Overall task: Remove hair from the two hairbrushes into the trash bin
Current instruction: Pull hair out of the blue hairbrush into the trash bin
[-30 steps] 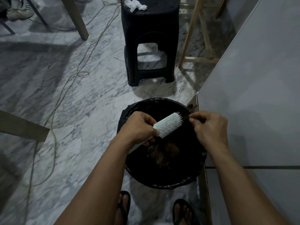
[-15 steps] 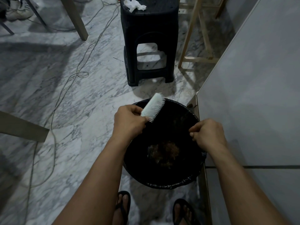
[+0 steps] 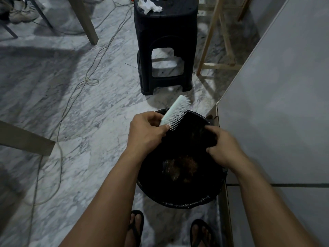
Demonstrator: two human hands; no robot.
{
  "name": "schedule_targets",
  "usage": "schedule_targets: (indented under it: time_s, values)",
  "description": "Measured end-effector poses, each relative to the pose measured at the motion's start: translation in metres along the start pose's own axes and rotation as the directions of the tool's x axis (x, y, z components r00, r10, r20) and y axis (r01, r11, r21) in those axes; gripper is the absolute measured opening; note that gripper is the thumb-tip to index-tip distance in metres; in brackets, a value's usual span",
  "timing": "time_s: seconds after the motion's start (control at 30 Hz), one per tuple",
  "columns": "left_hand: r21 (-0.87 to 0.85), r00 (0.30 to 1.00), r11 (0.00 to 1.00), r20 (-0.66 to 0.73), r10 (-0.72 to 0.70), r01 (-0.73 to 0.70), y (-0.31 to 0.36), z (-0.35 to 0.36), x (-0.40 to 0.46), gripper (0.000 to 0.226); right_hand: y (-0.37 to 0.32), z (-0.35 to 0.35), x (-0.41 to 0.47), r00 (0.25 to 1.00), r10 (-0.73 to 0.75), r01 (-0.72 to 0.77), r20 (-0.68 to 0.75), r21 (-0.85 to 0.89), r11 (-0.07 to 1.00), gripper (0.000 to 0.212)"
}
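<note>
head view: left hand (image 3: 147, 132) is wrapped around the handle of the white hairbrush (image 3: 175, 113), thumb and fingers closed on it, so the brush head sticks up and away from the hand toward the far right, its long axis slanting from the fist to the tip past the far rim of the trash bin (image 3: 178, 204); the bristles face right and down, toward the right hand (image 3: 222, 145), which hangs over the bin's right side with fingers curled loosely inward and thumb apart; whether it pinches any hair i cannot tell, the bin behind it is too dark. the right hand is the nearer one to the bristles and lies just to their lower right, apart from them, so my judgement is that the next pull means bringing those fingers up and left along the bristle rows, or swinging the brush back over the bin. no hair shows on the bristles from here, though fine strands would be hard to see. a brown clump of hair (image 3: 183, 166) already lies at the bottom of the bin's black liner. only one brush is in sight; the second is not visible. beyond the bin stands a black plastic stool (image 3: 165, 41) with crumpled tissue (image 3: 149, 6) on top, a cable (image 3: 89, 81) trails over the marble floor to the left, and a grey counter (image 3: 284, 104) edges the bin on the right; nothing blocks the path between hands
</note>
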State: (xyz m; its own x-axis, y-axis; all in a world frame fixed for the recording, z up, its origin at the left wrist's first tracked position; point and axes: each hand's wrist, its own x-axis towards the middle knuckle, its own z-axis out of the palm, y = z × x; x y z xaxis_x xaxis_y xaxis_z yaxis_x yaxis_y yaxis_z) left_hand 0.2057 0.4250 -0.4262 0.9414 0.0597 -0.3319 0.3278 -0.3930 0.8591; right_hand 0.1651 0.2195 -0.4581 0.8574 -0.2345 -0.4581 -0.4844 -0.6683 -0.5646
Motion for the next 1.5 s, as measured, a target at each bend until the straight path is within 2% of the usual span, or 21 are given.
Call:
schedule_targets:
  time_s: [0.07,0.13,0.27,0.33,0.47,0.53,0.63,0.77,0.8,0.97,1.03,1.1,1.2,1.27,1.3,1.4,1.5]
  values:
    - [0.021,0.998,1.0,0.055,0.012,-0.013,0.0,0.003,-0.002,0.011,-0.003,-0.003,0.0,0.996,-0.066,0.078,-0.059,0.222,0.972,0.077]
    - [0.04,0.995,0.999,0.098,0.013,-0.017,0.0,0.005,-0.002,0.012,-0.008,-0.005,0.0,0.99,-0.088,0.124,-0.106,0.414,0.902,0.069]
    - [0.028,0.989,1.0,0.148,0.001,-0.006,0.002,0.007,-0.005,0.016,-0.008,-0.006,0.001,0.979,0.037,0.107,-0.201,0.654,0.749,0.034]
    - [0.027,0.99,1.0,0.14,0.005,-0.009,0.003,0.007,-0.005,0.017,-0.003,-0.006,0.003,0.964,0.098,0.092,-0.249,0.652,0.753,0.012]
    - [0.024,0.99,1.0,0.143,-0.002,-0.002,0.003,0.008,-0.005,0.017,0.002,-0.007,0.004,0.964,-0.009,0.145,-0.267,0.494,0.858,0.025]
    - [0.024,0.985,1.0,0.174,-0.012,0.008,0.002,0.008,-0.005,0.013,-0.002,-0.006,0.002,0.967,-0.022,0.159,-0.253,0.539,0.827,0.028]
    - [0.035,0.968,0.999,0.249,-0.04,0.032,0.003,0.007,-0.005,0.012,-0.009,-0.006,0.0,0.977,-0.002,0.149,-0.215,0.67,0.727,0.025]
    - [0.02,0.938,0.999,0.342,-0.052,0.049,0.004,0.008,-0.007,0.009,-0.013,-0.006,-0.006,0.991,-0.127,0.116,-0.041,0.738,0.665,0.055]
    - [0.008,0.932,0.998,0.358,-0.057,0.058,0.005,0.008,-0.007,0.008,-0.013,-0.005,-0.007,0.988,-0.149,0.13,-0.039,0.728,0.673,0.056]
    - [-0.029,0.9,0.995,0.43,-0.07,0.091,0.003,0.003,-0.007,0.015,-0.012,-0.003,-0.003,0.97,-0.024,0.195,-0.243,0.711,0.676,0.016]
    - [0.008,0.905,0.997,0.42,-0.068,0.072,0.001,0.002,-0.006,0.015,-0.008,-0.002,0.002,0.928,0.014,0.234,-0.373,0.61,0.757,0.011]
    - [0.059,0.923,0.997,0.377,-0.073,0.055,-0.002,0.001,-0.005,0.013,-0.001,-0.001,0.006,0.902,0.043,0.216,-0.431,0.535,0.817,0.007]
    - [0.12,0.952,0.992,0.3,-0.063,0.028,-0.006,0.0,-0.001,0.012,0.002,0.001,0.007,0.921,0.091,0.126,-0.38,0.509,0.852,0.011]
    - [0.134,0.957,0.991,0.283,-0.058,0.02,-0.007,0.0,0.0,0.014,-0.001,0.004,0.006,0.949,0.038,0.112,-0.312,0.449,0.887,0.017]
    - [0.136,0.956,0.991,0.287,-0.056,0.017,-0.007,0.0,-0.001,0.014,-0.003,0.006,0.004,0.964,-0.007,0.128,-0.265,0.442,0.888,0.028]
    - [0.127,0.944,0.992,0.327,-0.049,0.007,-0.006,0.003,-0.003,0.013,-0.009,0.013,0.002,0.989,-0.111,0.146,-0.095,0.618,0.773,0.054]
    - [0.097,0.928,0.995,0.366,-0.063,0.029,-0.013,0.004,-0.003,0.013,-0.004,0.019,0.003,0.988,-0.153,0.116,-0.011,0.708,0.697,0.049]
